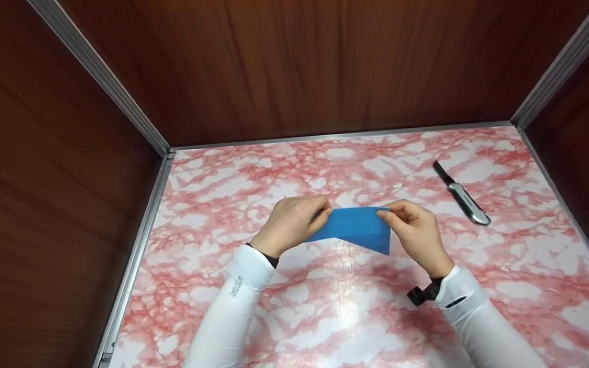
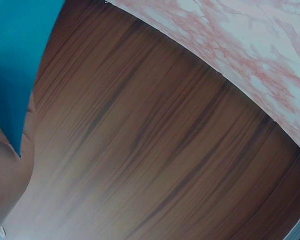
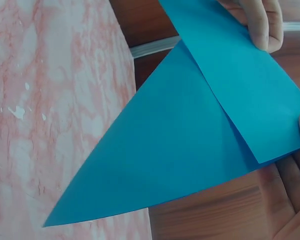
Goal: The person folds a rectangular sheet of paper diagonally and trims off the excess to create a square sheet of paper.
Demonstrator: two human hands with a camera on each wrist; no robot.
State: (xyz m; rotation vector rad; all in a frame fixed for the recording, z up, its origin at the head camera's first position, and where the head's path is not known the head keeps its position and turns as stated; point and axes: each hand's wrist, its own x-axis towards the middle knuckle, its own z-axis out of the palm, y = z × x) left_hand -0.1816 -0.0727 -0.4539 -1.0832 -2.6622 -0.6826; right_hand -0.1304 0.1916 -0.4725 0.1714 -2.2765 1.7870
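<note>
we see the left hand (image 1: 294,222) in a pinching grip on the folded blue paper (image 1: 355,223), which spans between both hands above the table (image 1: 223,184), then the right hand (image 1: 420,232) pinching its upper right corner, and farther right a silver-handled knife (image 1: 463,199) lying flat.

Blue paper (image 2: 21,55): narrows to a point in front of my left hand (image 2: 11,175), far left.
Wood panel (image 2: 155,125): dark-streaked, across the middle.
Tabletop (image 2: 255,55): red-and-white, upper right.
</note>
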